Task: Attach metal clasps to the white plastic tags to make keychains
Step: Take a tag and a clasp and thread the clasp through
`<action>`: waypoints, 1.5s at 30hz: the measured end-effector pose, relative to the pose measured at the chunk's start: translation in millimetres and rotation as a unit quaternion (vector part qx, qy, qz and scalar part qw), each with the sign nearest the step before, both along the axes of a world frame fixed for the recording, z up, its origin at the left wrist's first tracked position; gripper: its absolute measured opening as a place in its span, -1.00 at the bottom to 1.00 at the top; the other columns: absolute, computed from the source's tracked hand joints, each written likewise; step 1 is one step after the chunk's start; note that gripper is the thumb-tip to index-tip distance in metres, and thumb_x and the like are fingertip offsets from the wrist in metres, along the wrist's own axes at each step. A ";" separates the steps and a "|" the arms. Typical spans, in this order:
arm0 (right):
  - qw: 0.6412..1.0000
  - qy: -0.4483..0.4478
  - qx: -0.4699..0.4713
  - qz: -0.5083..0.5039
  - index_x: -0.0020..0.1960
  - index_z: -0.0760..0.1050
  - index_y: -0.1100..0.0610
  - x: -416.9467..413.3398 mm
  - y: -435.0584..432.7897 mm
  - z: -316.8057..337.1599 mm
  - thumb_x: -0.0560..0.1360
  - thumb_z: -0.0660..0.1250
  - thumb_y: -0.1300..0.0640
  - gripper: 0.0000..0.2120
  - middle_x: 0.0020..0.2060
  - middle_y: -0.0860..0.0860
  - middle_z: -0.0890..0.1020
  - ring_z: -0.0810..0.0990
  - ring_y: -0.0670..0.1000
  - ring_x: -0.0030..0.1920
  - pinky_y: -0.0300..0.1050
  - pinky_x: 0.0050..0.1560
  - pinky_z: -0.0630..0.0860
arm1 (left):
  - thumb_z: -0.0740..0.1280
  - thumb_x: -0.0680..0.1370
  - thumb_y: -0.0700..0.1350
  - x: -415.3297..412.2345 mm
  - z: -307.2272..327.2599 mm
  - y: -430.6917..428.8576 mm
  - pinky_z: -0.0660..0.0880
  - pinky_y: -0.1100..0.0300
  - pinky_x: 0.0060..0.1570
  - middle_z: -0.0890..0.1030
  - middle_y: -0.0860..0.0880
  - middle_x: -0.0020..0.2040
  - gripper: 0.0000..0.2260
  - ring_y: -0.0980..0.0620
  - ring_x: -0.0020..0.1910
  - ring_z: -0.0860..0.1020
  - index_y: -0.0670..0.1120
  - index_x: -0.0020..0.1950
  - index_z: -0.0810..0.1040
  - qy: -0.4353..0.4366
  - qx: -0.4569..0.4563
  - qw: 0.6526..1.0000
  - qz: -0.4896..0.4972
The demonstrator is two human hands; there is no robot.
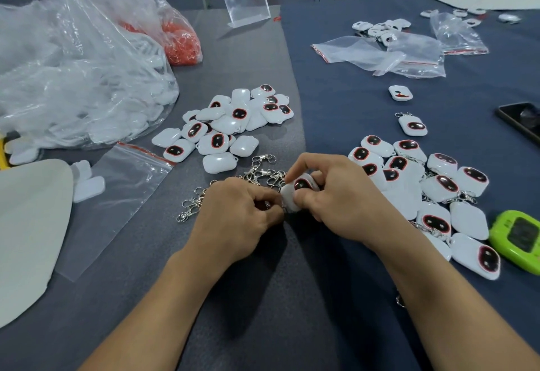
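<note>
Two hands meet low over the grey worktop [263, 297]. The right hand [330, 195] grips one white tag [292, 195] between thumb and curled fingers, its dark, red-rimmed oval facing up. The left hand [239, 213] has its fingers curled tight and pinches a clasp [283, 209] against the tag's near edge; the fingers hide most of the clasp.

Just behind the hands lies a tangle of loose clasps [257, 173], too knotted to count. Beyond it is a heap of bare tags [230, 128], about seventeen. To the right is a heap of finished keychains [423, 195], about fourteen, with two single tags [412, 125] farther back.

One green gadget [517, 236] and one phone [523, 122] lie at the right edge. At the left sit one big clear bag [81, 72] and one flat zip bag [117, 195].
</note>
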State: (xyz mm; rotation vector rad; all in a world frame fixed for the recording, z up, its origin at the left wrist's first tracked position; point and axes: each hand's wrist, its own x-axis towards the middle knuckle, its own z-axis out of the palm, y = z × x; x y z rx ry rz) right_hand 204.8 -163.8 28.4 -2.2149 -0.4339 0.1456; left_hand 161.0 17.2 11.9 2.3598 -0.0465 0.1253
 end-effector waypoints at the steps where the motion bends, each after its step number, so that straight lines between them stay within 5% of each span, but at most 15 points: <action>1: 1.000 0.004 0.002 0.000 -0.09 0.59 -0.08 -0.2 0.0 0.4 0.48 0.41 0.20 -0.83 -0.41 0.00 0.62 0.55 0.03 -0.39 0.01 -0.28 0.59 | 0.40 0.30 0.09 -0.2 -0.4 -0.2 0.37 0.40 -0.40 0.60 0.11 -0.43 -0.81 0.11 -0.41 0.54 0.37 -0.14 0.61 -0.003 -0.002 1.000 0.002; 9: 0.998 0.052 0.032 -0.001 -0.09 0.60 -0.03 -4.1 -0.6 3.0 0.46 0.40 0.21 -0.86 -0.52 -0.01 0.61 0.50 -0.07 -0.53 -0.23 -0.43 0.41 | 0.52 0.35 0.04 -2.0 -1.1 -1.9 0.38 0.41 -0.39 0.59 0.19 -0.43 -0.79 0.19 -0.45 0.51 0.34 -0.14 0.63 -0.022 -0.006 0.999 0.030; 14: 0.964 0.159 0.203 -0.059 -0.11 0.60 0.11 -4.1 3.0 4.8 0.49 0.35 0.38 -0.81 -0.46 0.16 0.59 0.45 0.02 -0.55 -0.25 -0.54 0.33 | 0.50 0.35 -0.05 -4.9 -2.1 -7.2 0.33 0.42 -0.47 0.56 0.11 -0.48 -0.89 0.21 -0.55 0.41 0.16 -0.19 0.67 -0.091 -0.079 0.990 0.079; 20: 0.914 0.259 0.307 -0.062 -0.04 0.60 0.22 -1.1 -1.5 12.9 0.55 0.30 0.41 -0.85 -0.36 0.19 0.60 0.41 -0.01 -0.56 -0.24 -0.55 0.19 | 0.60 0.38 -0.15 -3.5 4.1 -5.9 0.33 0.49 -0.36 0.57 0.25 -0.42 -0.79 0.28 -0.44 0.48 0.15 -0.11 0.74 -0.112 -0.138 0.982 0.058; 25: 0.909 0.271 0.312 -0.051 -0.03 0.60 0.20 -3.1 -2.9 16.6 0.54 0.29 0.40 -0.83 -0.36 0.15 0.59 0.39 -0.02 -0.55 -0.21 -0.50 0.21 | 0.60 0.38 -0.18 -2.2 5.6 -6.6 0.45 0.45 -0.18 0.70 0.24 -0.22 -0.76 0.28 -0.23 0.63 0.19 -0.18 0.73 -0.098 -0.179 0.978 0.033; 29: 0.924 0.227 0.305 -0.044 -0.06 0.60 0.23 -7.2 1.9 14.8 0.51 0.30 0.42 -0.84 -0.38 0.18 0.56 0.37 -0.01 -0.57 -0.27 -0.52 0.24 | 0.59 0.38 -0.12 -3.3 4.3 -4.2 0.43 0.40 -0.25 0.67 0.22 -0.27 -0.74 0.23 -0.28 0.60 0.26 -0.13 0.69 -0.090 -0.136 0.986 0.016; 34: 0.924 0.193 0.324 -0.058 -0.11 0.60 0.18 -11.7 14.1 8.6 0.50 0.30 0.43 -0.81 -0.43 0.11 0.57 0.39 0.00 -0.58 -0.29 -0.57 0.26 | 0.48 0.38 0.01 -5.4 5.8 -0.9 0.47 0.08 -0.24 0.64 0.16 -0.28 -0.69 0.08 -0.28 0.56 0.26 0.09 0.60 -0.168 0.012 0.985 0.025; 37: 0.901 0.236 0.359 -0.066 -0.10 0.61 0.15 -9.1 12.2 9.7 0.52 0.30 0.38 -0.81 -0.36 0.21 0.58 0.41 -0.01 -0.55 -0.22 -0.45 0.20 | 0.56 0.40 -0.09 -2.9 3.6 -2.6 0.44 0.33 -0.35 0.65 0.22 -0.33 -0.80 0.24 -0.38 0.53 0.25 -0.18 0.70 -0.129 -0.116 0.983 0.058; 40: 0.870 0.281 0.402 -0.058 -0.08 0.62 0.15 -7.8 9.6 11.9 0.55 0.29 0.36 -0.82 -0.31 0.17 0.62 0.43 -0.03 -0.53 -0.19 -0.46 0.23 | 0.52 0.47 -0.21 0.6 6.1 -5.0 0.45 0.28 -0.37 0.66 0.07 -0.37 -0.72 0.18 -0.40 0.49 0.22 -0.18 0.74 -0.045 -0.263 0.963 0.028; 45: 0.860 0.282 0.421 -0.060 -0.11 0.65 0.11 -9.4 10.7 11.6 0.54 0.30 0.36 -0.78 -0.30 0.14 0.64 0.42 -0.03 -0.52 -0.21 -0.46 0.28 | 0.48 0.51 -0.13 0.1 8.6 -7.2 0.31 0.37 -0.41 0.47 0.04 -0.51 -0.88 0.15 -0.46 0.35 0.06 -0.17 0.77 -0.012 -0.326 0.945 0.014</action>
